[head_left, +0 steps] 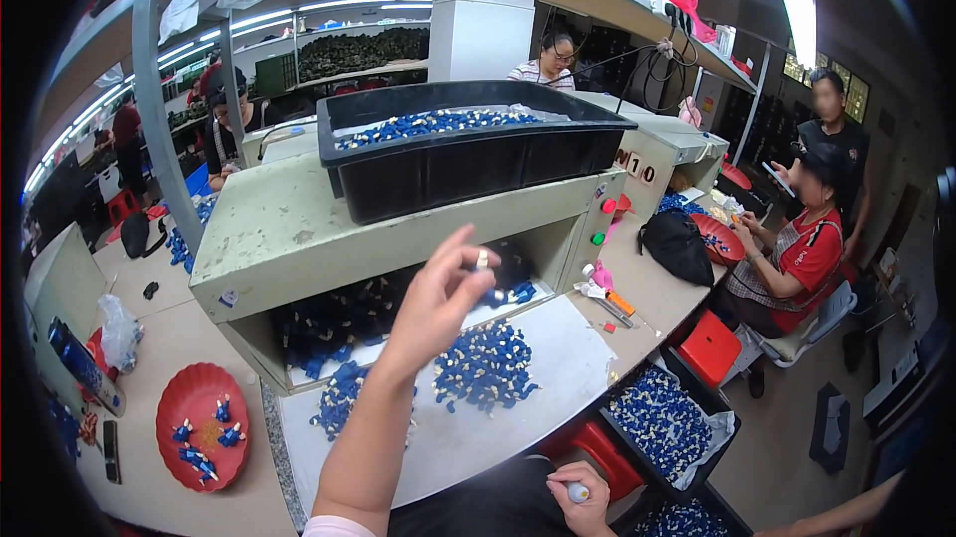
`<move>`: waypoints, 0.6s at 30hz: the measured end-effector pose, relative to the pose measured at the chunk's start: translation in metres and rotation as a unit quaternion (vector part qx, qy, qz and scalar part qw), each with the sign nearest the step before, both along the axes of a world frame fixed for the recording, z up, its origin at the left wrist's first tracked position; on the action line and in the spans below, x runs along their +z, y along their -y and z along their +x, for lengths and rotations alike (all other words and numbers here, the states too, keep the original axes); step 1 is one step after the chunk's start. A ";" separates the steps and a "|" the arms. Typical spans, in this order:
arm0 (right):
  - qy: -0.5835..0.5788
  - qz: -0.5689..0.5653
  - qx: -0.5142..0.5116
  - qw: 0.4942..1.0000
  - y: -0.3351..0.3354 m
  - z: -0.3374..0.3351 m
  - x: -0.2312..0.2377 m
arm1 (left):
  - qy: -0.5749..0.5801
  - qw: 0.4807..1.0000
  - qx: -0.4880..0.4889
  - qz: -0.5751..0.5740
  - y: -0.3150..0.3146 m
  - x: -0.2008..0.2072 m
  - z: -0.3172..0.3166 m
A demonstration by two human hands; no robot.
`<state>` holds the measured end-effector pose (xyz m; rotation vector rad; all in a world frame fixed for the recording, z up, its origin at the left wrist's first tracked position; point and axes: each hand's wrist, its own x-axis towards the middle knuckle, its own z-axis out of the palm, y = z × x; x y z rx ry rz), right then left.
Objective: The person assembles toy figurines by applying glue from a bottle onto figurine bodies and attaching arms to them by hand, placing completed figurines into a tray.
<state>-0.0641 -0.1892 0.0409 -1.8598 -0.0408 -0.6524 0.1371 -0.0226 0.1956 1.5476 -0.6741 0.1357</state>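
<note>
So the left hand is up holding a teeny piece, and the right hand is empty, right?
Not quite: the right hand isn't empty. The head view shows it gripping a small pale thing, partly hidden by the fingers. The left hand is indeed up, holding a teeny piece.

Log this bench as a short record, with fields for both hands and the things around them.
Left hand: raised before the pale machine, pinching a small pale-tipped piece
Right hand: low, holding a pale, round-ended object
White sheet: blue-and-white pieces in heaps
Red dish: several blue-and-white figures
Black bin: on the machine, more pieces inside
</note>
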 end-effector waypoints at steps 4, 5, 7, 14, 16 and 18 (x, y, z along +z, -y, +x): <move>-0.007 -0.022 0.035 0.999 -0.002 0.001 -0.005 | -0.172 0.971 -0.043 -0.163 -0.016 -0.063 -0.050; -0.008 -0.031 0.050 0.998 -0.003 0.003 -0.006 | -0.266 0.940 -0.060 -0.206 -0.020 -0.077 -0.063; 0.013 -0.013 0.079 0.997 -0.006 0.009 -0.008 | -0.328 0.889 -0.094 -0.306 -0.024 -0.110 -0.087; 0.016 0.004 0.130 0.991 -0.032 0.043 0.003 | -0.436 0.778 -0.137 -0.432 -0.026 -0.167 -0.122; -0.001 0.031 0.143 0.989 -0.040 0.051 0.002 | -0.442 0.781 -0.131 -0.422 -0.025 -0.174 -0.126; -0.002 0.003 0.166 0.986 -0.038 0.058 -0.005 | -0.452 0.778 -0.123 -0.419 -0.024 -0.179 -0.127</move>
